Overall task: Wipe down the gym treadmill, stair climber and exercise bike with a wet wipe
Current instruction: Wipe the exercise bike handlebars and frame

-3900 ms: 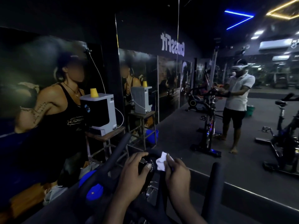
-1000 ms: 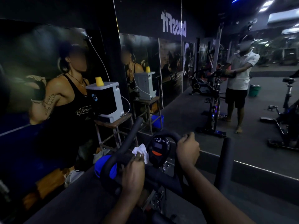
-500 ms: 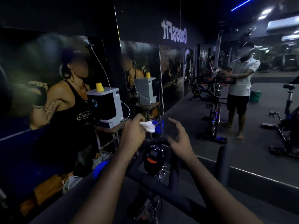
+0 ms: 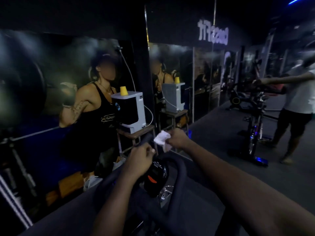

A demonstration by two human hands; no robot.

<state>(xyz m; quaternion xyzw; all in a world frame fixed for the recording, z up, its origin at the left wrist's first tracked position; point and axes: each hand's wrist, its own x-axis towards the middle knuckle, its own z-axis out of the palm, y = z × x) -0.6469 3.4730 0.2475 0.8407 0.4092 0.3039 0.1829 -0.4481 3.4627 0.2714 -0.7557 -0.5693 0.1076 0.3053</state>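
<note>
Wet wipe (image 4: 161,139), limp and light, is pinched in the grip of the right hand (image 4: 178,138), probably best bunched at its middle; whether the curled left hand (image 4: 139,158) holds anything, I cannot tell.

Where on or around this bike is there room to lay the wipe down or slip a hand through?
A hand looks able to pass between the console and the right curve of the handlebar loop. The floor strip left of the loop, along the poster wall, is bare. Crowded: the stool top, mostly filled by the water dispenser.
</note>
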